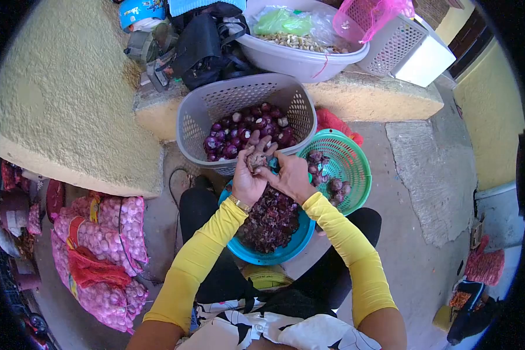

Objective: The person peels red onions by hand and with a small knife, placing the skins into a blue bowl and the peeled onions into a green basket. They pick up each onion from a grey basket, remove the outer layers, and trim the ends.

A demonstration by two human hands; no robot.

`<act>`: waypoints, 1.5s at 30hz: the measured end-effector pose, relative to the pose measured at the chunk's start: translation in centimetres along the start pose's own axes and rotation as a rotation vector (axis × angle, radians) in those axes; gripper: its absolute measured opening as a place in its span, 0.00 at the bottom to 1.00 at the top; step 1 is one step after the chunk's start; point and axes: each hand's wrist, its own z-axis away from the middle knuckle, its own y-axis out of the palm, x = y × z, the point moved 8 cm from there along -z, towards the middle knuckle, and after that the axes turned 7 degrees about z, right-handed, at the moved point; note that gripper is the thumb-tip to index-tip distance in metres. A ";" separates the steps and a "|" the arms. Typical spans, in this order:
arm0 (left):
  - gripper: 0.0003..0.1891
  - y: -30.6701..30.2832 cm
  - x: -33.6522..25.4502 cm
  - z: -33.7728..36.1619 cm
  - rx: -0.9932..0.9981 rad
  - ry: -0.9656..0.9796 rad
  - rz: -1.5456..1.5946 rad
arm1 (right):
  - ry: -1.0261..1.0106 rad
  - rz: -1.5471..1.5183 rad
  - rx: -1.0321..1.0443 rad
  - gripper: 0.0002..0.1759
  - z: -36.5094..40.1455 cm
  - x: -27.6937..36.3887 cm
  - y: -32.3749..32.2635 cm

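Note:
My left hand (249, 182) cradles a dull, brownish onion (256, 161) in its palm, fingers partly spread around it. Against that onion presses my right hand (293, 177), its fingers curled; a bit of blue shows by them, too small to name. Below both hands, a blue basin (306, 233) holds a heap of dark onion skins (268, 219). Just beyond them stands a grey perforated basket (189, 125) with shiny peeled purple onions (233, 137). To the right, a green colander (359, 154) contains several dull, unpeeled onions (335, 189).
A raised ledge (379, 96) carries a white tub (300, 64), a black bag (198, 49) and a light perforated basket (391, 46). Pink net sacks of bulbs (99, 251) lie at left beside a rough wall (58, 99). Red netting (335, 122) lies behind the colander.

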 end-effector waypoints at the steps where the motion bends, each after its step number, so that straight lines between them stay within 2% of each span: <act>1: 0.25 0.0 -0.3 0.0 -0.003 0.035 -0.001 | 0.037 -0.054 0.001 0.32 0.1 -0.2 0.2; 5: 0.25 -0.6 -0.4 0.0 0.065 0.011 0.042 | 0.016 -0.051 0.018 0.32 0.0 -0.4 0.5; 8: 0.23 -1.7 -0.6 -0.2 0.094 -0.030 0.019 | -0.085 0.059 0.045 0.33 -0.9 -0.5 -0.4; 10: 0.21 -1.5 0.7 -0.3 0.241 -0.241 0.136 | -0.161 0.163 0.080 0.33 -1.3 -0.4 -1.5; 11: 0.21 -2.1 0.9 -0.3 0.242 -0.243 0.138 | -0.184 0.156 0.083 0.33 -1.1 -0.9 -1.4; 13: 0.20 -1.7 0.8 0.2 0.015 -0.241 0.018 | -0.185 0.161 0.077 0.33 -1.1 -0.8 -1.9; 20: 0.21 -1.0 0.5 0.1 0.088 -0.278 -0.042 | -0.158 0.176 0.151 0.34 -0.9 -0.5 -1.6; 22: 0.21 -1.6 1.3 0.3 0.103 -0.406 -0.053 | -0.178 0.216 0.187 0.35 -0.8 -0.7 -1.2; 26: 0.21 -3.7 1.4 0.4 0.022 -0.420 -0.165 | -0.223 0.240 0.252 0.33 -0.2 -0.6 -0.3; 27: 0.21 -4.4 1.8 -0.1 0.189 -0.454 -0.017 | -0.225 0.237 0.252 0.33 -0.2 -0.5 0.0; 28: 0.22 -3.0 1.7 0.2 0.356 -0.486 0.133 | -0.210 0.153 0.152 0.32 -0.3 -0.2 -0.4; 29: 0.22 -3.0 1.9 0.2 0.354 -0.487 0.130 | -0.193 0.069 0.051 0.31 -0.3 -0.2 -0.7; 31: 0.22 -1.7 0.0 -0.2 0.048 -0.108 -0.114 | -0.111 0.002 0.046 0.30 0.1 -0.8 1.0; 32: 0.22 -1.0 0.3 -0.1 0.048 -0.107 -0.113 | -0.033 -0.065 0.042 0.28 0.3 -1.5 1.7; 34: 0.23 -0.4 -0.5 -0.1 -0.008 0.020 -0.068 | -0.023 -0.121 0.041 0.27 0.1 -1.3 1.8; 35: 0.23 -0.1 -1.0 -0.2 -0.005 0.024 -0.069 | -0.030 -0.163 0.049 0.27 0.0 -1.6 1.7; 37: 0.25 1.3 -0.2 -0.1 0.177 -0.198 -0.133 | -0.006 -0.141 0.128 0.25 -0.5 -1.8 0.4; 40: 0.25 -0.1 0.4 -0.4 0.202 -0.294 -0.226 | -0.115 -0.055 0.101 0.26 -1.5 0.1 -2.8; 41: 0.25 -0.5 0.5 -0.5 0.201 -0.292 -0.228 | -0.114 0.003 0.102 0.28 -1.4 -0.1 -2.5; 42: 0.25 -0.4 0.2 -0.7 0.170 -0.212 -0.241 | -0.115 0.002 0.103 0.28 -1.1 -0.1 -2.1; 43: 0.25 -0.3 0.0 -0.8 0.140 -0.131 -0.254 | -0.048 0.006 0.104 0.30 -0.8 -0.4 -1.5; 44: 0.25 0.0 0.4 -0.9 0.143 -0.129 -0.256 | 0.018 0.011 0.102 0.32 -0.6 -0.7 -0.9; 45: 0.25 0.3 0.0 -0.9 0.129 -0.017 -0.240 | 0.091 -0.069 0.070 0.33 -0.4 -0.8 -0.4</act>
